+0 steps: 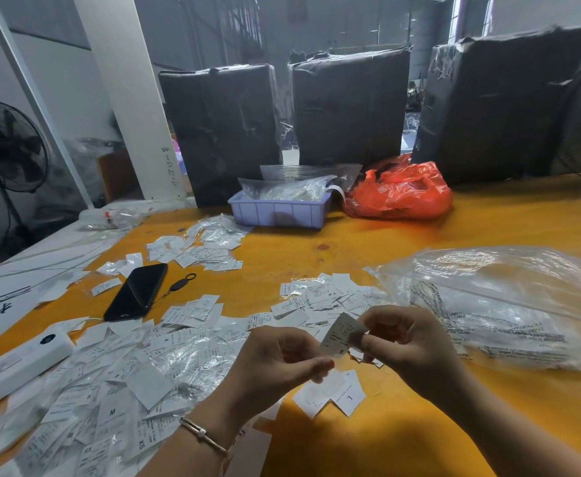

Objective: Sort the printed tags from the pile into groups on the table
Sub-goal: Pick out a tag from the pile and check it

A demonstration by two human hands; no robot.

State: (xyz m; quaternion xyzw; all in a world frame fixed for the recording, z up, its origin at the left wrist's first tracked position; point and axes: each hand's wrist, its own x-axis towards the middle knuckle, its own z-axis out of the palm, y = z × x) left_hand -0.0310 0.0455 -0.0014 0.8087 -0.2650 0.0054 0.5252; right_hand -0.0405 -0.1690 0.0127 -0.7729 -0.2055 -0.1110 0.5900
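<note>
A small white printed tag marked S is held tilted above the bench, pinched at its right edge. A large loose pile of tags, many in clear sleeves, covers the bench's near left. Smaller groups lie apart: a middle group, a far group, and three L tags nearest.

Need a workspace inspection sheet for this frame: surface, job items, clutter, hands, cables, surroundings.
Surface: orange table, bare in the middle.
Job's things: loose tag pile at left; small group of L tags under the hands; one tag held up.
Clutter: phone, white device, lilac bin, red bag, clear bag.
Hands: right hand pinches the tag; left hand has fingers curled, grip unclear.
Cables: phone lanyard only.
Surroundings: black wrapped bales, fan.
</note>
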